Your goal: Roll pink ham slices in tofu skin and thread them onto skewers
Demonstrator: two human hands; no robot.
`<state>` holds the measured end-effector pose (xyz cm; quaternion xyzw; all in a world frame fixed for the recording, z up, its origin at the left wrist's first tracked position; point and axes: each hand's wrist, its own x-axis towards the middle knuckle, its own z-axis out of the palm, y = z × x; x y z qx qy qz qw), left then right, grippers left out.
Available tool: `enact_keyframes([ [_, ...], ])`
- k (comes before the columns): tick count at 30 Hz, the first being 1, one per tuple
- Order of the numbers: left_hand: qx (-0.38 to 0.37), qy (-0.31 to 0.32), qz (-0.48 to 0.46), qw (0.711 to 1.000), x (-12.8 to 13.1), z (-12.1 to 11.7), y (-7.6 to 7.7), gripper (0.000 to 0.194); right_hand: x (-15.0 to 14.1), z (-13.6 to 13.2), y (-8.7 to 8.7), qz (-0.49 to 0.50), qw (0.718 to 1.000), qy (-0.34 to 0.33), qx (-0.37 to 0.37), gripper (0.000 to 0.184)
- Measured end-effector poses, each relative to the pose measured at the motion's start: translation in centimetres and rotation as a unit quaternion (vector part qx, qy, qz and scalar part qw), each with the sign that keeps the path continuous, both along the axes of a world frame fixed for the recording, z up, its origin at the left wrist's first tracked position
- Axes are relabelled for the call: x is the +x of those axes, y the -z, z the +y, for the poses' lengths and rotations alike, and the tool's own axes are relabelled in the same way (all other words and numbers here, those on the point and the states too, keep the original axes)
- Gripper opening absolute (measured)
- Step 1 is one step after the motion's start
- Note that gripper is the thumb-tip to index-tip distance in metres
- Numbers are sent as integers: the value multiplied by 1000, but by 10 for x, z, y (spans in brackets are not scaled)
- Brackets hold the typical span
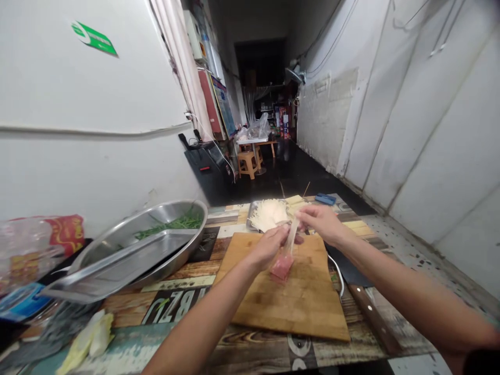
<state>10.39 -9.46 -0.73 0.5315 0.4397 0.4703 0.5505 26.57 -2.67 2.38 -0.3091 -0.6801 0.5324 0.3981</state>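
Both my hands work over a wooden cutting board (297, 302). My left hand (267, 246) is closed on a pink slice of meat (282, 266) that hangs just above the board. My right hand (321, 221) pinches the upper end of a pale bundle of enoki mushrooms (291, 237) that runs down into the meat. Behind the hands, a metal tray holds a heap of white enoki mushrooms (269, 213).
A cleaver (361, 291) with a wooden handle lies right of the board. A big steel bowl (167, 260) with green beans and a steel tray (117, 268) across it sits at left. Plastic bags (35, 250) lie far left. A blue item (325, 199) rests at the table's far edge.
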Motion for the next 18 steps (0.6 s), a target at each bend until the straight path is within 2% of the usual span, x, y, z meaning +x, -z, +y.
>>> enact_keyframes([
  [2, -58, -2, -43, 997, 7, -14, -1, 48, -2, -8, 4, 8, 1000, -5, -7, 34],
  [4, -74, -2, -38, 997, 10, -25, 2, 47, -1, -14, 11, 20, 999, -2, -27, 34],
  [7, -21, 6, 78, 997, 11, -33, 9, 38, 3, -18, 29, 29, 998, 10, -61, 35],
  [9, 30, -23, 192, 981, 11, -35, 15, 31, 8, -19, 42, 16, 998, 19, -63, 34],
  [11, 57, -46, 281, 957, 8, -35, 23, 31, 13, -19, 53, -30, 999, 30, -21, 30],
  [13, 53, -46, 333, 940, 5, -33, 29, 34, 18, -20, 59, -102, 988, 64, 98, 25],
  [14, 46, -46, 350, 934, 3, -32, 32, 35, 19, -23, 59, -146, 968, 81, 186, 22],
  [15, 41, -48, 365, 929, 1, -31, 34, 34, 19, -27, 59, -193, 936, 89, 280, 19],
  [17, 38, -43, 379, 924, -1, -30, 37, 32, 16, -37, 57, -287, 847, 67, 443, 15],
  [18, 43, -31, 377, 925, -2, -30, 38, 31, 12, -43, 56, -329, 803, 42, 495, 14],
])
